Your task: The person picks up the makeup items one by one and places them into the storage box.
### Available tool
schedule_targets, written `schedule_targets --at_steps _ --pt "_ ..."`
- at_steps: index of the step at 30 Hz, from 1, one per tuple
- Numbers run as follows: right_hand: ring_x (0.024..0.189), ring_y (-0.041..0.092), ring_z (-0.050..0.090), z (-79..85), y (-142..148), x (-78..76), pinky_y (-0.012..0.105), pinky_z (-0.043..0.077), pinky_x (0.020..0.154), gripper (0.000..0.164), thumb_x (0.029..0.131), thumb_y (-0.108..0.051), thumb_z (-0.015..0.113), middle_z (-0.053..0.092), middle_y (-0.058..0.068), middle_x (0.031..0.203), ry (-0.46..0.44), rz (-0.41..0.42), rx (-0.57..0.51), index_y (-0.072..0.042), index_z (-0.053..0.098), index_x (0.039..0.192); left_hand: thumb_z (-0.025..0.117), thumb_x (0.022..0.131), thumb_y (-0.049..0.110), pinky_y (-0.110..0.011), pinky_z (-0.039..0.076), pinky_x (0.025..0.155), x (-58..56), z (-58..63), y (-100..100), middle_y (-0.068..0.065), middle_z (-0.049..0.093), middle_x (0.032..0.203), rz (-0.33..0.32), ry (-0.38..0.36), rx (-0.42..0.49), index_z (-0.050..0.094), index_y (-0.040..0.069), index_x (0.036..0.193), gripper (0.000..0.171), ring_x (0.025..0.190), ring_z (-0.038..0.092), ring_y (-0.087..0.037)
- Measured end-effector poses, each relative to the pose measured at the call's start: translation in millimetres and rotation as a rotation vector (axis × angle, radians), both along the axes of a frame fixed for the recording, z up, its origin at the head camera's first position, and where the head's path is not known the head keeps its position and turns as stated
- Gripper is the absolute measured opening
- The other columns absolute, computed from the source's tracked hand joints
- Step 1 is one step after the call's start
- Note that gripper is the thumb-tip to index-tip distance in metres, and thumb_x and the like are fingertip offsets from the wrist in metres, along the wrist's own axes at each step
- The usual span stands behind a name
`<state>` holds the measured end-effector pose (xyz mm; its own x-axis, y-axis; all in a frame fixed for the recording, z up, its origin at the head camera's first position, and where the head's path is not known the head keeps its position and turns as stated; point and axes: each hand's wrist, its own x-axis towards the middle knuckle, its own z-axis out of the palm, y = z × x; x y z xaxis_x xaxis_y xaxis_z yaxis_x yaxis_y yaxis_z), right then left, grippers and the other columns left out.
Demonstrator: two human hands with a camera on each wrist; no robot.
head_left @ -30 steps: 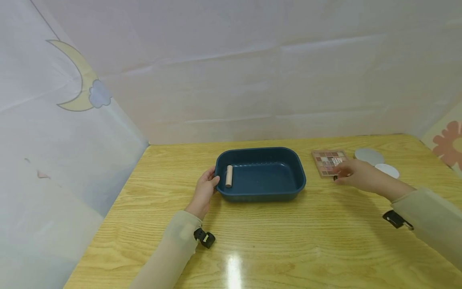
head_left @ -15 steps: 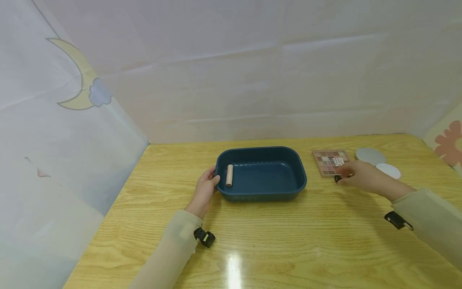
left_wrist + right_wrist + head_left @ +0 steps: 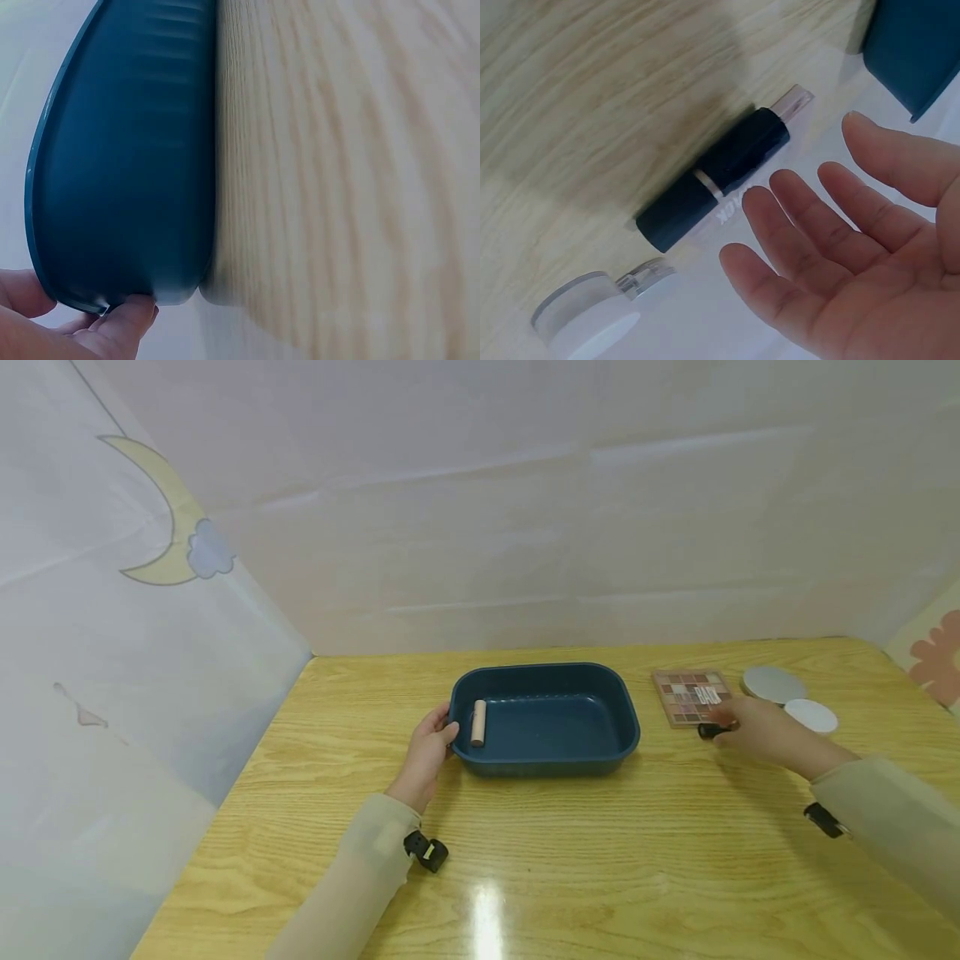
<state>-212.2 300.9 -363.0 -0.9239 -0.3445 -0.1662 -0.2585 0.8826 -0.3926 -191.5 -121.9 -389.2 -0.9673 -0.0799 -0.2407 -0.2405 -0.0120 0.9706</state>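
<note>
On the left, my left hand grips the end rim of a dark blue rectangular basin, thumb over the edge. The left wrist view shows the fingertips against the basin's outer wall. A beige tube lies inside the basin at its left end. My right hand is low at the right, beside a black lipstick tube with a thin metallic band. In the right wrist view its fingers are loosely spread, with the tube just beyond the fingertips. An eyeshadow palette lies behind that tube.
Two round containers, one silver-grey and one white, lie right of the palette. The wooden table meets a pale cloth backdrop at its back edge.
More of the black lipstick tube shows at my right fingertips than before. The head view has shifted slightly. My left hand keeps its grip on the basin.
</note>
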Motion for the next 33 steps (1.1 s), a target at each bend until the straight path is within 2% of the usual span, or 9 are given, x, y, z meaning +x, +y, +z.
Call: schedule_targets --at_steps 8,23,33 --pt "0.109 0.057 0.05 -6.3 4.1 -1.2 0.06 0.047 0.082 0.045 0.088 -0.002 0.067 0.054 0.039 0.12 -0.009 -0.017 0.017 0.021 0.05 0.123 0.042 0.104 0.008 -0.043 0.038 0.1 -0.4 0.2 -1.0 -0.016 0.04 0.148 -0.006 -0.002 0.003 0.032 0.005 0.151 0.048 0.131 0.042 -0.031" --pt "0.104 0.055 0.054 -12.5 4.6 -4.6 0.06 0.047 0.08 0.038 0.086 0.0 0.069 0.058 0.036 0.115 0.05 0.015 0.085 0.017 0.057 0.117 0.042 0.104 0.007 -0.041 0.04 0.096 0.8 -1.2 -1.2 -0.016 0.043 0.146 0.002 0.009 -0.008 0.034 0.005 0.15 0.047 0.128 0.044 -0.031" --pt "0.102 0.054 0.055 -13.6 4.7 -4.0 0.059 0.048 0.078 0.035 0.086 -0.002 0.07 0.059 0.036 0.112 0.076 0.033 0.116 0.016 0.059 0.114 0.042 0.104 0.007 -0.043 0.039 0.099 0.6 -1.0 -0.7 -0.017 0.041 0.147 -0.004 0.013 0.006 0.033 0.004 0.151 0.048 0.129 0.043 -0.031"
